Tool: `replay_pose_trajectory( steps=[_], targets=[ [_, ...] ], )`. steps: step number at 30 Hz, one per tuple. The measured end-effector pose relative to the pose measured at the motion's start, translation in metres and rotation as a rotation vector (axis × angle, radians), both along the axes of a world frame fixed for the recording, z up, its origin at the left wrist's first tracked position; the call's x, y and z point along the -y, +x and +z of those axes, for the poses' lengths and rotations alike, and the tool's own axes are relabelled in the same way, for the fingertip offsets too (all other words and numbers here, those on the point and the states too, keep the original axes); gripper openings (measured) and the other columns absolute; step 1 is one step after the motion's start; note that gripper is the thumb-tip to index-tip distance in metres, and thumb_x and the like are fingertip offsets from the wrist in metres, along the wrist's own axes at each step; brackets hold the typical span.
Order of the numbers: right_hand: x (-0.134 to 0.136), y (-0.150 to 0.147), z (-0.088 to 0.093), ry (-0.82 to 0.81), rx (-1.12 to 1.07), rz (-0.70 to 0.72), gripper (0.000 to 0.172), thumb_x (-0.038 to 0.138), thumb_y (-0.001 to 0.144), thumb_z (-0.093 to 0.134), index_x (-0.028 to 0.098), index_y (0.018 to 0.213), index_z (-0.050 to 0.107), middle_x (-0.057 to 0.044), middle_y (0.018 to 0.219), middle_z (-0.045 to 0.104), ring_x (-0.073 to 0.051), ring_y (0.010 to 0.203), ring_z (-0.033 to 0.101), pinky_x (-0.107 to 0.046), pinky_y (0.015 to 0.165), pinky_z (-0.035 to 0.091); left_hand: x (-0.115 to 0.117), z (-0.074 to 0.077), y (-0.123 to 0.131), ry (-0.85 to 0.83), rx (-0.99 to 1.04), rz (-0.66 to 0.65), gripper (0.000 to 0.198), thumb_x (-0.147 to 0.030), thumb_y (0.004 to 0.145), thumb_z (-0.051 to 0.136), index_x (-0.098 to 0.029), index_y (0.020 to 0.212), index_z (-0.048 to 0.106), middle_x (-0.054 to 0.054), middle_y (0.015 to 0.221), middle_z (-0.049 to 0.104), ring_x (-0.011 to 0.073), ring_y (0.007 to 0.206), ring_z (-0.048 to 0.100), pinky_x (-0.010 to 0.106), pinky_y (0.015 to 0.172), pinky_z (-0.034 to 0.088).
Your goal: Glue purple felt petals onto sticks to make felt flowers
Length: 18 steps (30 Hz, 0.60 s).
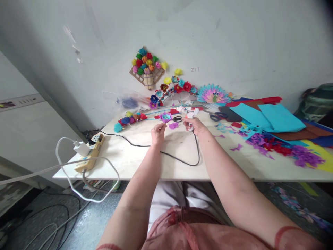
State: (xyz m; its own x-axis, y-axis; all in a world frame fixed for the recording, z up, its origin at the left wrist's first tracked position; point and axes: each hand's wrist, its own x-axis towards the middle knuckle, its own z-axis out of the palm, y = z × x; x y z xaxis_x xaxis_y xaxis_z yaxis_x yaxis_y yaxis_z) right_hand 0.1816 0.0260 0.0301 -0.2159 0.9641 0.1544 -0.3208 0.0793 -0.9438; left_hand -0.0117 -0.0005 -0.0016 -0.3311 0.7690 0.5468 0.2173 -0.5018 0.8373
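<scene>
My left hand (pixel 158 134) pinches the base of a paper flower (pixel 165 117) with purple outer petals and a light blue centre, held upright over the table. My right hand (pixel 195 127) is wrapped round the handle of a white hot glue gun (pixel 191 114), whose nozzle points left. From the gun's handle a black cord (pixel 199 152) loops across the tabletop. Small black-handled scissors (pixel 177 119) lie between my hands. Just below them rests a loose purple paper petal (pixel 174 126).
On the left edge stands a power strip (pixel 90 154) with a white charger and cable. Finished paper flowers (pixel 130 119) lie at left, more along the wall. Blue-handled scissors (pixel 218 116), turquoise sheets (pixel 281 118) and purple and red scraps (pixel 270 144) spread on the right.
</scene>
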Motion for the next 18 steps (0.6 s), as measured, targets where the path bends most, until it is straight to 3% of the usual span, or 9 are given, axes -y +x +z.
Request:
replay_pose_trajectory(
  steps=[7,13,18],
  targets=[
    [-0.0009,-0.0010,-0.0021,-0.011,0.007,-0.004,0.027,0.030,0.054,0.075,0.014,0.063,0.055,0.002,0.049,0.055,-0.005,0.032,0.036,-0.022,0.033,0.033,0.0008,-0.0007,-0.0002,0.006,0.008,0.006,0.010,-0.032,0.064,0.067,-0.022,0.066,0.067,0.004,0.076,0.066,0.0182,0.078,0.060,0.029,0.079,0.044],
    [0.0022,-0.0024,-0.0019,-0.006,-0.003,0.007,0.028,0.030,0.052,0.076,0.014,0.063,0.056,0.002,0.048,0.055,-0.005,0.032,0.036,-0.022,0.033,0.033,0.0021,0.0013,0.0043,-0.037,0.136,-0.067,0.016,-0.032,0.066,0.064,-0.019,0.075,0.061,0.002,0.068,0.065,0.0170,0.073,0.064,0.029,0.074,0.046],
    [0.0053,-0.0036,-0.0017,-0.017,-0.003,0.007,0.027,0.030,0.053,0.076,0.014,0.063,0.056,0.002,0.049,0.056,-0.005,0.032,0.037,-0.022,0.033,0.033,0.0020,0.0024,0.0055,-0.059,0.188,-0.087,0.018,-0.032,0.065,0.064,-0.019,0.067,0.053,0.001,0.065,0.063,0.0156,0.070,0.064,0.026,0.067,0.046]
  ],
)
